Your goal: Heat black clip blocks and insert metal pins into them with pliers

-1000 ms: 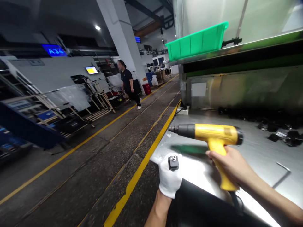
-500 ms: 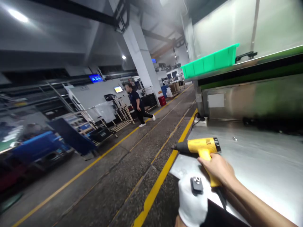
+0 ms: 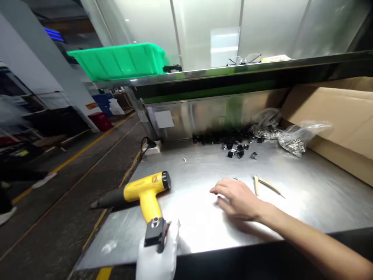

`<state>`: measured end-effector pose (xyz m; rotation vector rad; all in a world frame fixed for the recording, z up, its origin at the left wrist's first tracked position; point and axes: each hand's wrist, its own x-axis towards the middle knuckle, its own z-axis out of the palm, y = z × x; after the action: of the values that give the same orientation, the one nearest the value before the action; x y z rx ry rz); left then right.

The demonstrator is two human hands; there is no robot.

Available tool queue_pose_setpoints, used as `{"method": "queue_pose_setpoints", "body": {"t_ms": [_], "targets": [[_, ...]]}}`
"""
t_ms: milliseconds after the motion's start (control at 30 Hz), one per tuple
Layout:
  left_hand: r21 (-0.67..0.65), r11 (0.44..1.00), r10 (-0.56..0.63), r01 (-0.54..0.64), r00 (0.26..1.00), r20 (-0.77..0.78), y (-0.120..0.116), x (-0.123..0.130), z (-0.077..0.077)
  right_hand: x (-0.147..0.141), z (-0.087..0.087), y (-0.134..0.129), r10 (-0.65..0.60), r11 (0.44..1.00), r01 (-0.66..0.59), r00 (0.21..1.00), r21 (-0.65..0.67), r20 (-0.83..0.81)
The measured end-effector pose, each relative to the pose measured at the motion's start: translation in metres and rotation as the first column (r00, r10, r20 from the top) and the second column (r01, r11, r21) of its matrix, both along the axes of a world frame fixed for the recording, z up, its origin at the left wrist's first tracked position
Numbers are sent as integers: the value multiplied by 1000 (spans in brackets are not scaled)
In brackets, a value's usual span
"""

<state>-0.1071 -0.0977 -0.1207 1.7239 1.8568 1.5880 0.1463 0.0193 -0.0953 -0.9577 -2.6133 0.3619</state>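
Observation:
My left hand point(image 3: 159, 252), in a white glove, grips a small black block point(image 3: 154, 232) with a shiny metal nut on top. Directly behind the block, a yellow heat gun point(image 3: 145, 190) lies on the metal bench, its black nozzle pointing left; the lower handle is hidden. My bare right hand point(image 3: 236, 198) hovers over or rests on the bench to the right, empty, thumb and fingers apart. Just beyond it lies a beige-handled tool point(image 3: 266, 184) like pliers. A tiny metal piece point(image 3: 184, 159) sits farther back.
Several small black parts point(image 3: 239, 149) lie along the back, beside plastic bags of metal pieces point(image 3: 293, 144). A cardboard box point(image 3: 338, 116) stands right. The shelf above holds a green bin point(image 3: 122, 60) and glasses point(image 3: 244, 59). A socket block point(image 3: 153, 147) sits back left.
The view has swung right onto the bench. My right hand has let go of the heat gun and moved right, away from it. My left hand still holds the black block.

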Motion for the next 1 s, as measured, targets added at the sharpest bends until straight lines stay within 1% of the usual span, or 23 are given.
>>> {"method": "queue_pose_setpoints", "body": {"t_ms": [33,100,133,200,300,400,500,600,700,800,867,933,1000], "targets": [[-78,996,-47,49,999,28,5,10,0,22,2,5,28,1000,-28,999,-4,23],[-242,960,-125,143,988,87,16,26,0,56,3,18,97,995,-96,993,-17,64],[-292,939,-162,185,982,101,22,31,-1,66,1,26,121,993,-119,989,-23,80],[-322,919,-217,228,974,69,33,35,-4,77,-5,39,141,990,-139,985,-29,104],[-290,930,-263,225,959,-101,46,33,-6,80,-14,49,141,990,-139,982,-20,123],[-275,935,-299,226,918,-260,55,32,-7,80,-18,44,114,993,-115,985,3,129],[-306,935,-296,180,872,-390,62,34,-9,79,-21,37,66,997,-69,989,23,130],[-340,929,-305,146,821,-482,66,36,-12,77,-29,37,23,999,-26,992,25,121],[-374,917,-325,137,800,-505,68,38,-12,76,-38,39,2,1000,-3,996,21,87],[-402,907,-329,127,810,-486,69,38,-11,78,-44,37,-33,999,33,999,6,0],[-413,902,-329,125,819,-471,68,39,-10,78,-45,32,-30,998,22,989,-53,-147],[-408,904,-327,129,824,-462,67,39,-10,77,-43,25,-5,991,-39,942,-124,-336],[-399,907,-326,137,826,-459,66,38,-10,75,-41,20,23,981,-113,877,-159,-480]]}}
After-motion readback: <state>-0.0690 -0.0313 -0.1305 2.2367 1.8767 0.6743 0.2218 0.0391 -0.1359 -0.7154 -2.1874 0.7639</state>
